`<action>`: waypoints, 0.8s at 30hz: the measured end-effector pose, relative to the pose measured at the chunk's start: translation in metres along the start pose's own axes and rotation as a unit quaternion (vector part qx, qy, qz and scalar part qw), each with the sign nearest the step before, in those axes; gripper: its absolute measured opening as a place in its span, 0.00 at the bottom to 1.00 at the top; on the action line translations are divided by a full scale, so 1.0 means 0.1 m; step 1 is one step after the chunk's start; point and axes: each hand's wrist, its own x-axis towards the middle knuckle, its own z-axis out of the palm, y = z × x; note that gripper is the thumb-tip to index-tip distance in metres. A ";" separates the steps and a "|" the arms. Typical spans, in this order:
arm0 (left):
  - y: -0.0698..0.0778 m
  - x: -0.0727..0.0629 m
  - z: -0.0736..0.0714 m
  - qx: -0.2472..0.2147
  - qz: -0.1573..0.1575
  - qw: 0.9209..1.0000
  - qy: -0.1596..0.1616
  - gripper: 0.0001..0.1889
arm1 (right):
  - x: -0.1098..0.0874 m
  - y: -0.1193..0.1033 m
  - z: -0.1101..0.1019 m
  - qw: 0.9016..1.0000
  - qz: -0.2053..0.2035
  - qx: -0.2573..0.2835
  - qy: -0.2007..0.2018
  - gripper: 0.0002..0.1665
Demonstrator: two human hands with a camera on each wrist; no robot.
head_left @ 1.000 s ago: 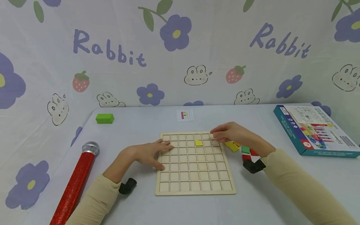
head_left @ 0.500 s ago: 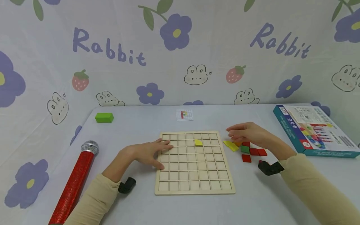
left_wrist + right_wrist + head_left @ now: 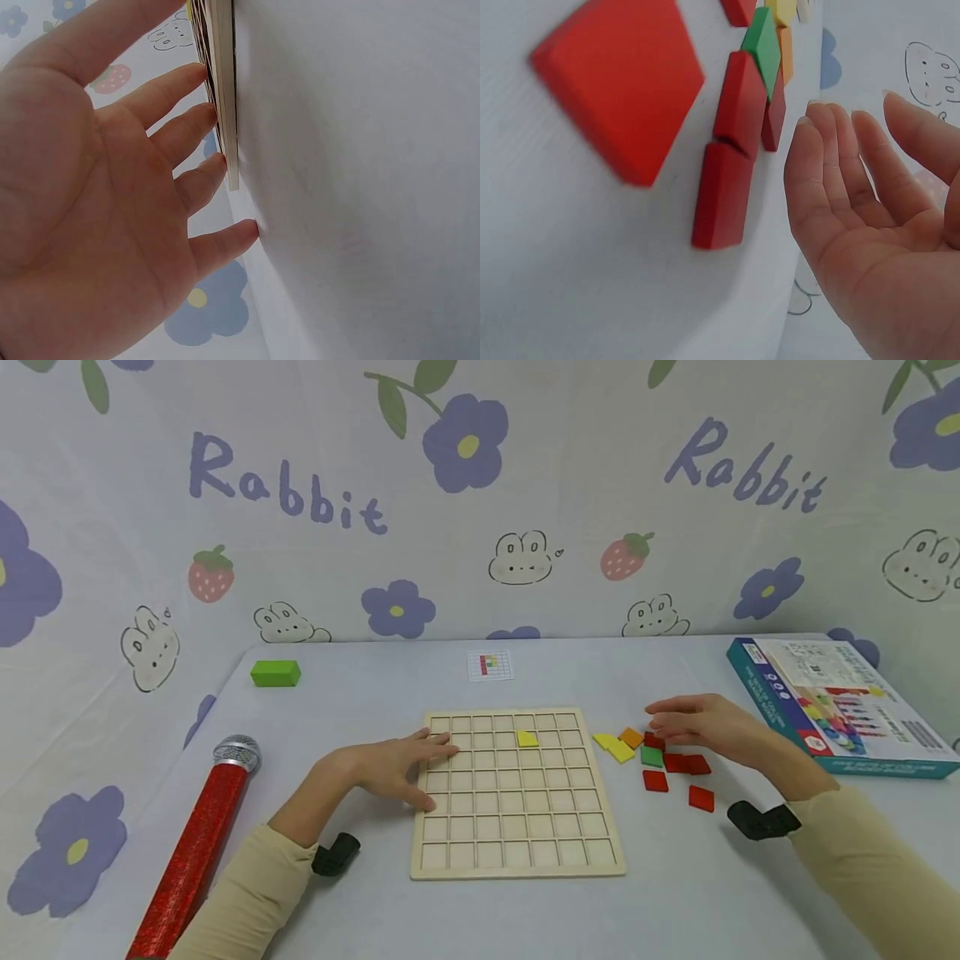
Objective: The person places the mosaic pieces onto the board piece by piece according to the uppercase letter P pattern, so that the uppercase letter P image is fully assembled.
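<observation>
My left hand (image 3: 390, 771) rests with spread fingers on the left edge of a wooden grid board (image 3: 506, 806). In the left wrist view several fingertips meet the board's edge (image 3: 223, 90). One yellow tile (image 3: 527, 740), with a slanted side, sits in a square near the board's top. Over the loose tiles right of the board is my right hand (image 3: 708, 725), its fingers loosely bent and holding nothing. Its fingertips overlap a red tile (image 3: 652, 741) in the head view. Close by lie a green tile (image 3: 652, 757), an orange tile (image 3: 632, 738), yellow tiles (image 3: 621, 752) and more red tiles (image 3: 622, 82).
A small pattern card (image 3: 491, 666) lies behind the board. A green block (image 3: 275, 674) is at the back left, and a red microphone (image 3: 191, 852) lies along the left side. The flat game box (image 3: 847, 710) is at the back right.
My right hand has moved from the board's top right corner rightward to above the loose tiles, uncovering several of them. My left hand stays at the board's left edge.
</observation>
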 end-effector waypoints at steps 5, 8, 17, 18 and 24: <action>-0.02 0.01 0.01 0.002 -0.002 1.000 0.000 0.43 | -0.06 0.09 -0.05 1.000 0.006 0.009 0.005 0.37; -0.02 0.01 0.01 -0.001 -0.004 1.000 0.002 0.43 | -0.09 0.14 -0.08 1.000 0.007 0.012 0.012 0.37; 0.00 -0.01 0.00 -0.004 -0.005 1.000 0.003 0.43 | -0.16 0.25 -0.13 1.000 0.000 -0.005 0.020 0.36; 0.00 -0.01 0.01 -0.004 -0.004 1.000 0.003 0.43 | -0.17 0.26 -0.13 1.000 -0.002 -0.007 0.019 0.36; -0.01 0.01 0.01 0.000 -0.005 1.000 0.003 0.42 | -0.21 0.30 -0.12 0.998 -0.020 -0.046 0.025 0.35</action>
